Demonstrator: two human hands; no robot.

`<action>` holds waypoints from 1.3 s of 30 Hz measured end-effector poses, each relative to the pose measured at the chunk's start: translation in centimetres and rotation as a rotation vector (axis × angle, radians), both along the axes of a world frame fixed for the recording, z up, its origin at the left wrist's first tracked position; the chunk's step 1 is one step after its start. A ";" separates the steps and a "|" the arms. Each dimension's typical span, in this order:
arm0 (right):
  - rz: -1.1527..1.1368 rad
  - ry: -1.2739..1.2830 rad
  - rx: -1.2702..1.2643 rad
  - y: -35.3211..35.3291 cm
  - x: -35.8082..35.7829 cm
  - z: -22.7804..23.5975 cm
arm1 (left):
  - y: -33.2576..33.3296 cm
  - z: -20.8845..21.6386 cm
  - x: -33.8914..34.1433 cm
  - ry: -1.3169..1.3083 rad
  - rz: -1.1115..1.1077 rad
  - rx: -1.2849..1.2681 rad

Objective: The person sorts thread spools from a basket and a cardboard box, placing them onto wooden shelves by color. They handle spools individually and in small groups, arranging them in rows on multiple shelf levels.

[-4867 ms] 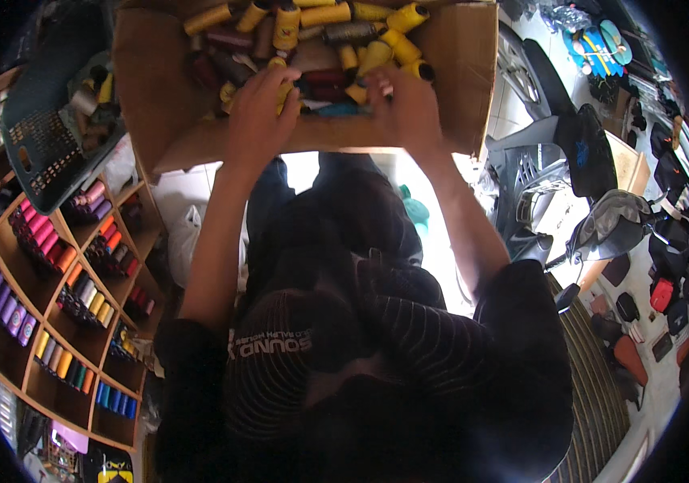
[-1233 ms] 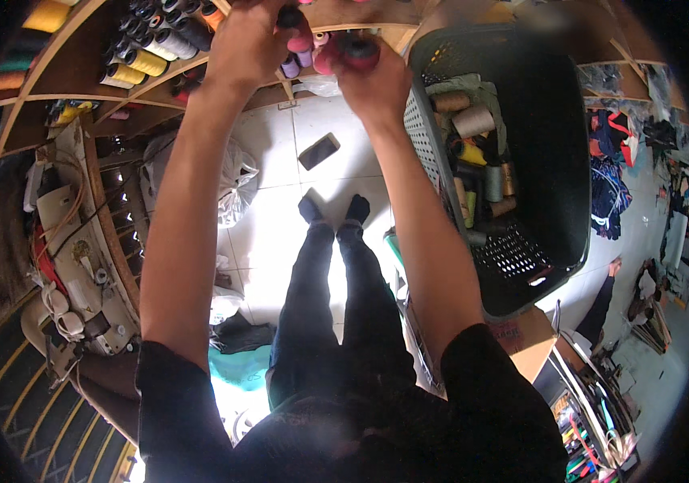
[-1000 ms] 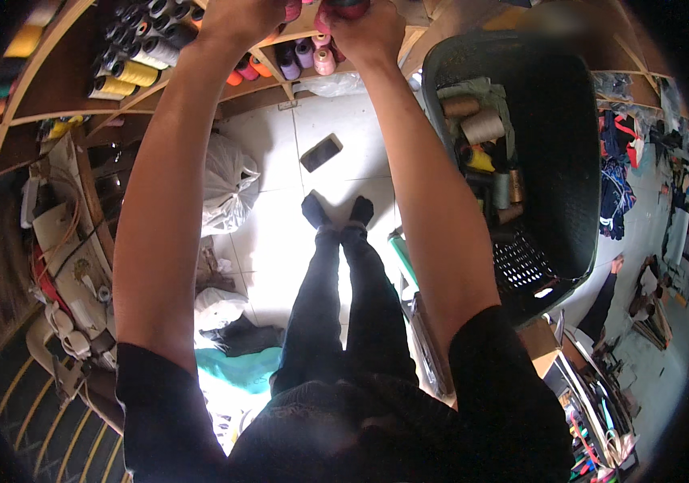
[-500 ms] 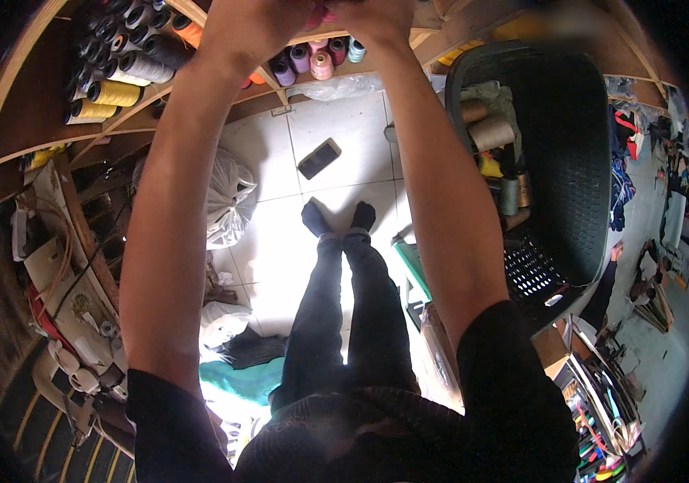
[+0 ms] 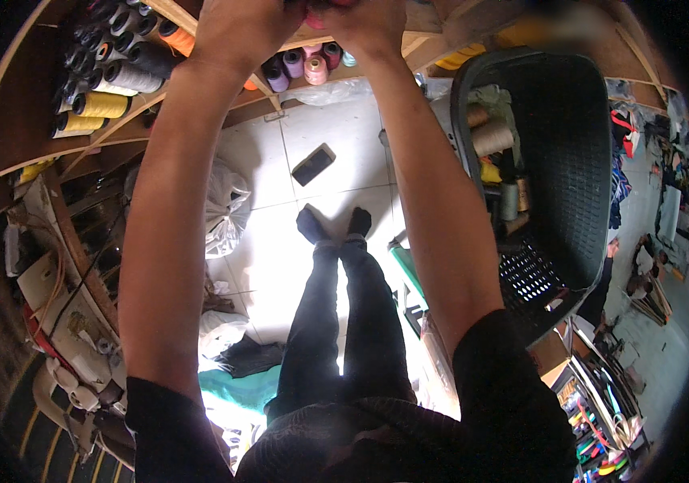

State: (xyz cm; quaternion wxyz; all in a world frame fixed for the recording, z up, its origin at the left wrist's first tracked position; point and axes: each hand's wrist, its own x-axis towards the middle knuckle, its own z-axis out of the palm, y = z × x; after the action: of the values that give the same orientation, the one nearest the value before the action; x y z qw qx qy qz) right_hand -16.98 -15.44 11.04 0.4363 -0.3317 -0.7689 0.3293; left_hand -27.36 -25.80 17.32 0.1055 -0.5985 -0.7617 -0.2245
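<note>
Both arms reach up to a wooden thread shelf. My left hand [image 5: 249, 30] and my right hand [image 5: 367, 30] are close together at the top edge, which cuts off their fingers. Pinkish-red thread [image 5: 317, 14] shows between them; whether either hand grips it is hidden. Just below the hands, several thread cones in pink and purple lie in a compartment, among them a pale pink cone [image 5: 315, 69] and a lilac cone [image 5: 275, 76]. Left of my left wrist are grey cones [image 5: 132, 74] and yellow cones [image 5: 101, 105], with an orange cone [image 5: 175, 37] above.
A large black plastic basket [image 5: 563, 169] at the right holds several cones, including a beige one [image 5: 493, 139]. On the white tiled floor lies a dark phone-like rectangle [image 5: 313, 164], beside a tied plastic bag [image 5: 227, 211]. Another person's arm [image 5: 604, 278] shows at the far right.
The shelf and its cones have shifted slightly left and up in view, and the floor items slightly left. Both my hands stay together at the shelf, a little higher in view.
</note>
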 end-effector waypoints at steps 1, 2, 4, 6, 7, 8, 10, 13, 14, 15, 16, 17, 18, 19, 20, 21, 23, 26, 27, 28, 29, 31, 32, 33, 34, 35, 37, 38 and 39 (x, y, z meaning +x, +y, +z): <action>0.004 0.065 0.102 0.1 0.1 -0.2 | -0.2 0.3 0.2 0.037 -0.018 0.005; 0.019 0.088 0.121 0.1 0.0 -0.4 | -0.4 0.4 0.4 0.078 -0.032 0.010; 0.047 0.134 0.159 0.4 -0.3 -0.5 | -0.1 -1.2 -0.7 0.091 -0.016 -0.023; 0.038 0.069 0.131 0.5 -0.3 -1.0 | -0.1 -1.7 -1.3 0.092 -0.008 -0.021; 0.034 0.038 0.117 0.6 -0.3 -1.2 | -0.2 -2.0 -1.4 0.082 -0.010 -0.001; 0.061 0.036 0.061 0.6 -0.1 -1.0 | -0.1 -2.1 -1.5 0.070 -0.016 0.019; 0.117 0.033 -0.050 0.5 0.4 -0.8 | -0.3 -2.3 -1.6 0.080 -0.022 0.040; 0.107 0.064 -0.021 -0.6 0.1 -0.3 | -0.9 -2.1 -2.1 0.145 -0.036 0.061; 0.120 0.052 -0.041 -0.6 0.1 -0.3 | -1.0 -2.2 -2.2 0.171 -0.048 0.068; 0.134 0.040 -0.062 -0.6 0.2 -0.3 | -0.9 -2.4 -2.1 0.179 -0.042 0.053; 0.148 0.028 -0.083 -0.6 0.2 -0.3 | -0.9 -2.5 -1.9 0.187 -0.036 0.038; 0.161 0.083 -0.077 -0.6 0.1 -0.3 | -0.8 -2.6 -1.6 0.197 -0.029 0.024; 0.174 0.139 -0.072 -0.5 -0.1 -0.2 | -0.8 -2.5 -1.3 0.184 -0.020 -0.001; 0.186 0.194 -0.066 -0.4 -0.2 -0.2 | -0.9 -2.4 -1.1 0.171 -0.011 -0.025; 0.200 0.197 -0.078 -0.5 -0.2 -0.2 | -0.9 -2.5 -0.9 0.157 0.000 -0.051; 0.214 0.200 -0.090 -0.5 0.0 -0.1 | -0.8 -2.7 -0.8 0.152 0.013 -0.052; 0.162 0.154 0.009 -0.3 0.3 -0.3 | -0.6 -3.1 -0.7 0.141 0.035 -0.053; 0.054 0.028 0.322 0.5 0.5 -1.0 | -0.5 -3.0 -0.6 0.133 0.081 -0.079; 0.077 0.001 0.416 1.0 0.6 -1.2 | -0.6 -3.2 -0.6 0.137 0.084 -0.057; 0.100 -0.025 0.510 1.6 0.7 -1.4 | -0.6 -3.5 -0.6 0.142 0.088 -0.036; 0.205 0.146 0.116 2.5 1.2 -2.8 | -0.5 -3.6 -0.6 0.145 0.086 -0.009; 0.384 0.477 -0.676 3.9 2.8 -6.3 | -0.1 -3.0 0.2 0.127 0.003 0.020; 0.195 0.146 -0.143 3.1 2.5 -4.5 | -0.5 -3.1 0.1 0.121 -0.019 0.019; 0.213 0.164 -0.091 3.4 2.2 -4.1 | -0.7 -3.0 0.0 0.183 -0.043 0.039; 0.231 0.183 -0.040 3.6 1.9 -3.8 | -0.8 -3.0 -0.1 0.245 -0.068 0.059; 0.244 0.199 0.013 3.9 1.9 -3.9 | -0.8 -3.2 -0.1 0.305 -0.097 0.081; 0.190 0.309 -0.112 3.5 1.4 -4.5 | -0.8 -3.9 0.1 0.291 -0.064 0.053; 0.129 0.270 0.081 3.8 1.1 -4.9 | -0.8 -4.1 0.1 0.289 -0.058 0.063; 0.068 0.229 0.275 4.0 0.9 -5.0 | -0.8 -4.2 0.2 0.289 -0.052 0.073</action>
State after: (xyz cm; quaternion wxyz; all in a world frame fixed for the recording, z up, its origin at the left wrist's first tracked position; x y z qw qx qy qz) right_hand -16.11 -11.44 6.04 0.5509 -0.2033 -0.7626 0.2713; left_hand -27.19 -26.60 13.08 0.2299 -0.6397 -0.7143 -0.1664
